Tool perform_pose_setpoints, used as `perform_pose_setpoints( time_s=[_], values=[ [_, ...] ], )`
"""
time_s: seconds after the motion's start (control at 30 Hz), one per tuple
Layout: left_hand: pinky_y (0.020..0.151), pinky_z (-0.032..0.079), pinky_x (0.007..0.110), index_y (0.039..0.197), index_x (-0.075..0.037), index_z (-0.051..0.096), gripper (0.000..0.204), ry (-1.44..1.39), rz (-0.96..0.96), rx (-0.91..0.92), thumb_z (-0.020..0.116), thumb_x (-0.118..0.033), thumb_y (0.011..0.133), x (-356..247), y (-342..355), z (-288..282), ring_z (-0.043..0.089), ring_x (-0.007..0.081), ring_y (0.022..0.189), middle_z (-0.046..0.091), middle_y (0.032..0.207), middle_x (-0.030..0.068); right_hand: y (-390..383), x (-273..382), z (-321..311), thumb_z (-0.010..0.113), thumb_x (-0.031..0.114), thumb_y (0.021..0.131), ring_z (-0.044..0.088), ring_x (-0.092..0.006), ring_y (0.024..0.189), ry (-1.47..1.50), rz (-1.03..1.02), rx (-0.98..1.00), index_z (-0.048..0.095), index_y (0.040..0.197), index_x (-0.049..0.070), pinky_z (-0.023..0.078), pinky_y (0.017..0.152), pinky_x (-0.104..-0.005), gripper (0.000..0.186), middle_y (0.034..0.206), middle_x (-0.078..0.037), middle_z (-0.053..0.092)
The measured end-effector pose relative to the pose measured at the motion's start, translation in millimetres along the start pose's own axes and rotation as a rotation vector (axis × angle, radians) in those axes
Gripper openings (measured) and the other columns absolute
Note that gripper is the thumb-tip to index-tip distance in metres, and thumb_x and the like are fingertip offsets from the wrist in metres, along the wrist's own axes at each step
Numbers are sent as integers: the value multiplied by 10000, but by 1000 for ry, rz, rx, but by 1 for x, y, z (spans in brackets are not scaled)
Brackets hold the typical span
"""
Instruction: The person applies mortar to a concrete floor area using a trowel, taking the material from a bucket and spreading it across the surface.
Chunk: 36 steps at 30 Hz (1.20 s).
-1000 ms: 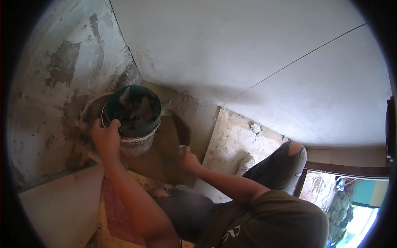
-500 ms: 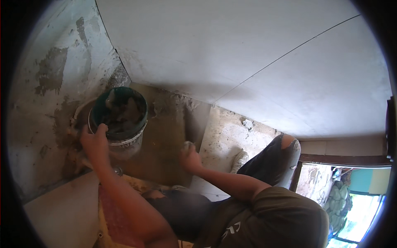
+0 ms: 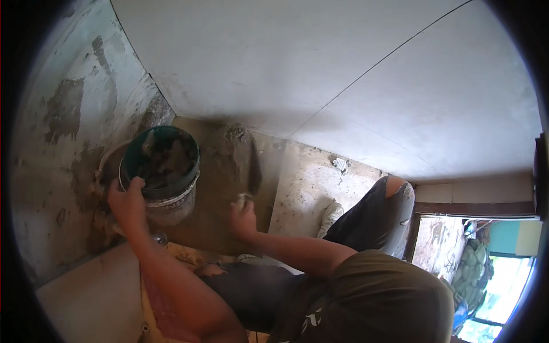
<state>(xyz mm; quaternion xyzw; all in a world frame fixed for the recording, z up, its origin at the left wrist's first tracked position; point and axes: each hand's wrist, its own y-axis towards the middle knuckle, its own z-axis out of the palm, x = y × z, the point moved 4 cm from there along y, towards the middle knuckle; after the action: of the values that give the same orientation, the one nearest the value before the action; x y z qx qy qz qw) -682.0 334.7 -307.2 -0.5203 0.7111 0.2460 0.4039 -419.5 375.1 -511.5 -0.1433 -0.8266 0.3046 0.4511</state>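
Observation:
My left hand [image 3: 128, 203] grips the near left rim of a bucket [image 3: 176, 207], thumb over the edge. The bucket is green inside and white outside, tilted, and holds wet grey-brown mortar [image 3: 171, 163] in lumps. To the right of it, my right hand [image 3: 245, 220] is closed round a tool with a pale rounded handle end [image 3: 243, 198]; its kind is too blurred to make out. This hand is over a brown, wet-looking floor patch [image 3: 220, 177], apart from the bucket. A dark smear of mortar [image 3: 252, 163] lies beyond it.
A stained wall [image 3: 63, 114] rises at the left, and a large pale wall panel [image 3: 274, 63] runs along the far side. My bent knee [image 3: 394, 191] is at the right, above pale flooring [image 3: 303, 183]. A small white object [image 3: 341, 164] lies near the panel. Stacked sacks [image 3: 472, 266] show through the doorway.
My right hand has moved left, nearer the bucket, with the tool. The bucket leans slightly more toward me, and my left hand stays on its rim. The view has shifted a little.

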Motion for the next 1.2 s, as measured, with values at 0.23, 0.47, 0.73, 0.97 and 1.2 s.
perform_pose_setpoints(
  time_s=[0.23, 0.47, 0.73, 0.97, 1.2],
  values=[
    [815, 448, 347, 996, 84, 604, 402, -5, -17, 69, 635, -166, 683, -25, -11, 23, 587, 255, 829, 659, 919, 175, 105, -39, -23, 579, 380, 905, 587, -465, 1002, 188, 57, -287, 373, 1188, 3, 466, 861, -496, 514, 1133, -304, 571],
    [821, 447, 342, 987, 81, 609, 381, -88, -1, 45, 627, -157, 690, -16, -5, 1, 585, 251, 827, 662, 915, 162, 34, 3, 25, 549, 380, 914, 569, -432, 1086, 96, 71, 39, 332, 1296, 13, 445, 921, -488, 573, 1163, -299, 559],
    [826, 442, 334, 1044, 97, 591, 441, -11, -28, 97, 634, -160, 688, -32, -17, 29, 578, 237, 858, 649, 975, 177, 105, -3, -2, 529, 423, 913, 572, -430, 1096, 233, 225, -273, 290, 1358, 22, 455, 935, -468, 645, 1184, -311, 549],
    [841, 435, 334, 1067, 103, 580, 476, 62, -1, 9, 635, -172, 683, -17, -1, -6, 575, 257, 876, 640, 985, 189, 52, -18, -3, 522, 395, 918, 584, -496, 1030, 243, 167, -59, 307, 1286, -6, 468, 889, -513, 586, 1157, -345, 562],
    [839, 437, 333, 1052, 89, 592, 451, 1, 3, 31, 636, -169, 685, -23, -8, 26, 578, 255, 859, 650, 973, 170, 84, -8, 18, 524, 369, 924, 580, -524, 992, -10, 45, -99, 307, 1251, -2, 468, 864, -541, 540, 1060, -371, 588]
  ],
)
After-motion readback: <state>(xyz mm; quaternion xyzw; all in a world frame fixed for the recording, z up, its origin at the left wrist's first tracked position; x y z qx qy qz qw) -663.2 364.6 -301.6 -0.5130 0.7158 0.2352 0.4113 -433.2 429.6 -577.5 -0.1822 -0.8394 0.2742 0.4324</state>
